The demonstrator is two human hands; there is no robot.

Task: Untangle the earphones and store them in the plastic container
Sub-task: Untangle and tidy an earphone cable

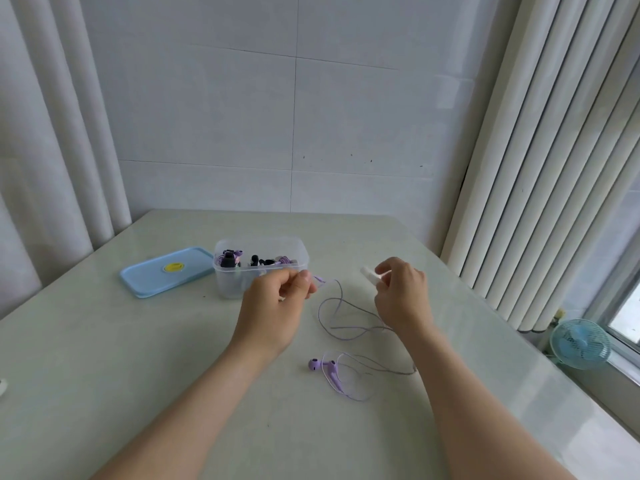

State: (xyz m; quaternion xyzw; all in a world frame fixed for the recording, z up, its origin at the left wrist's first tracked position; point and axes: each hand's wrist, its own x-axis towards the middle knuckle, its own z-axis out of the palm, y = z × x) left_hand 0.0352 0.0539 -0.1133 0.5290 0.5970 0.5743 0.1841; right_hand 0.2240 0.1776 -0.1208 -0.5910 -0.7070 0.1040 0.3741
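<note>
Left hand (277,303) and right hand (401,292) both reach in from 6 o'clock, bare forearms over the table (138,375), side by side near the middle.

Closest to me, at about 5 o'clock from the left hand, two purple earbuds (322,367) lie flat on the tabletop with thin wire looped round them. A bit further out, the purple cable (341,306) makes loose loops between the two wrists and climbs to the left hand. Thumb and forefinger pinch it there, the other fingers curled in. The right hand's fingers are curled round a small white piece (367,274) that pokes out toward 10 o'clock. Can't tell what it is, or whether the cable joins it.

Right behind the left hand, at 12 o'clock, sits the clear plastic container (230,284), open, with black and purple earphones (256,261) piled inside. Its blue lid (162,273), yellow sticker on top, lies flat at the container's 9 o'clock, right up against it.

Tabletop is pale, glossy and stone-looking. Past it there's a white tiled wall (346,116), and pale curtains (554,150) hang at 3 o'clock and again at 9. A little blue fan (581,342) stands by the window (623,317) around 4 o'clock.
</note>
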